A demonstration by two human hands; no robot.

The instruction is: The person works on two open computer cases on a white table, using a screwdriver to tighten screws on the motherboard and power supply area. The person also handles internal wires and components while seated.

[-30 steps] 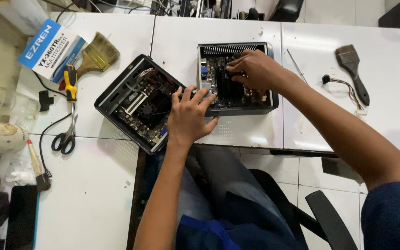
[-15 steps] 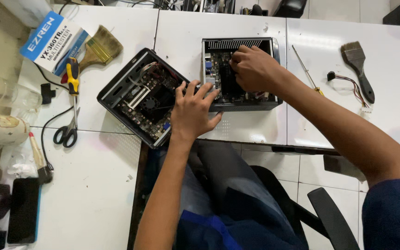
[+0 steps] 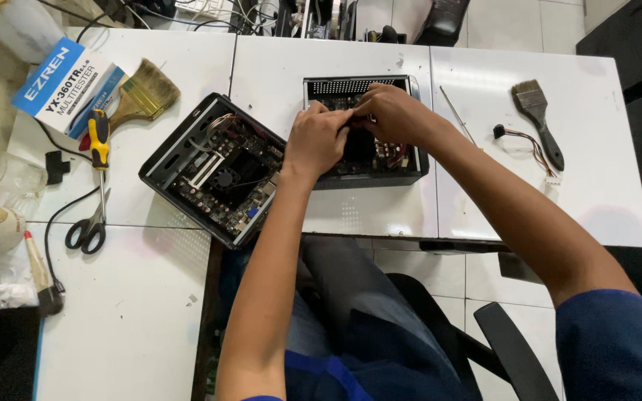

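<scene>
Left hand (image 3: 315, 141) and right hand (image 3: 391, 113), fingers pinched narrowly together inside 1 open computer case (image 3: 365, 167); steady, light fingertip pressure seems advisable near its circuit board.

Person, seen from above. Two hands: left hand (image 3: 316, 141), right hand (image 3: 395, 113), both bare, no gloves, rings, watch or bands visible. Forearms bare from wrists back past the elbows. Right upper arm: short sleeve of plain dark blue fabric (image 3: 618, 345), hem well behind the right hand, no print visible. Left arm: thin edge of the same blue cloth at the bottom of the view, well behind the left hand. Lap, below and behind both hands: grey trousers (image 3: 343, 286); dark navy garment hem (image 3: 380, 349) with one brighter blue band across it.
</scene>
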